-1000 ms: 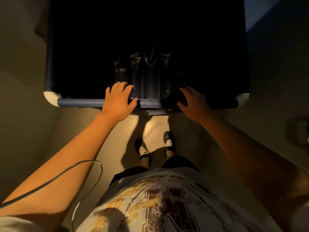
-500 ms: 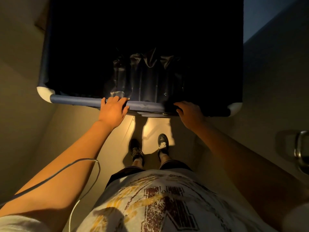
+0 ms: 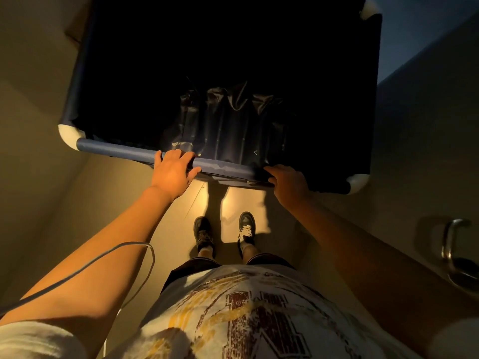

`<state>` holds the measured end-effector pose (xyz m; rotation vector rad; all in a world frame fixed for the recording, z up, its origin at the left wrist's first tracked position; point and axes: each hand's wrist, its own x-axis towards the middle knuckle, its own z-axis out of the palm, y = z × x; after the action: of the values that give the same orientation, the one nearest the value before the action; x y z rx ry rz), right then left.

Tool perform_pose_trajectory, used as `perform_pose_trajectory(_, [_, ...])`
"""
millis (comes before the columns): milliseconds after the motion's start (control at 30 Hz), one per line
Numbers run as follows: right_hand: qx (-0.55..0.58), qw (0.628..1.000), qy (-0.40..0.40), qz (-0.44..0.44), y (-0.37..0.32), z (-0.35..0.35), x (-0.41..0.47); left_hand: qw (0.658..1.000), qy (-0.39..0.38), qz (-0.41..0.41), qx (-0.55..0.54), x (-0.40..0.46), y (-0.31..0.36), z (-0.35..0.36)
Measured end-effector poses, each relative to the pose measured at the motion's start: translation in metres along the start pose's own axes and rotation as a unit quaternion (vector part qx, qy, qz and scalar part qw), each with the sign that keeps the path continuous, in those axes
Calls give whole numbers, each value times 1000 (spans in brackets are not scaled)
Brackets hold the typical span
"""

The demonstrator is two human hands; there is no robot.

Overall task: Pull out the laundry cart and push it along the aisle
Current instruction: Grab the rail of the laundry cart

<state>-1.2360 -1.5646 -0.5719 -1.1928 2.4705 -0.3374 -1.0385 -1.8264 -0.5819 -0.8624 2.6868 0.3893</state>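
The laundry cart [image 3: 114, 150] fills the upper half of the head view: a dark blue fabric bin with a blue padded rim and white rounded corners, its inside almost black. My left hand [image 3: 172, 173] lies on the near rim left of centre, fingers curled over the bar. Right of centre, my right hand [image 3: 289, 183] grips the same rim in shadow. The cart sits slightly skewed, its near right corner [image 3: 359, 182] lower in the frame than the left one.
A beige wall runs along the left side of the cart. On the right stands a grey wall or door with a metal lever handle [image 3: 452, 244]. My two feet [image 3: 224, 230] stand on the lit beige floor just behind the cart. A thin cable [image 3: 124, 248] hangs over my left arm.
The cart has turned a little and come nearer in the frame. Both hands stay on the near rim. My left fingers have curled tighter over the bar, and the door handle has come further into view.
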Motion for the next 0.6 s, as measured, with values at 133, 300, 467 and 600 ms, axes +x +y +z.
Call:
perform_pose_trajectory(133, [-9,1000,-16,-6,6,0,-3,1000,0,-2,-5,-2,6,1])
perform_pose_trajectory(300, [-13,1000,-10,6,12,0,-11,1000,0,2,-5,-5,18,-2])
perform_pose_trajectory(467, [-10,999,-19,38,21,-2,-18,1000,-4,25,5,-6,26,-6])
perform_pose_trajectory(600, [-18,998,-26,50,29,-5,-25,998,-2,64,-9,-2,18,-6])
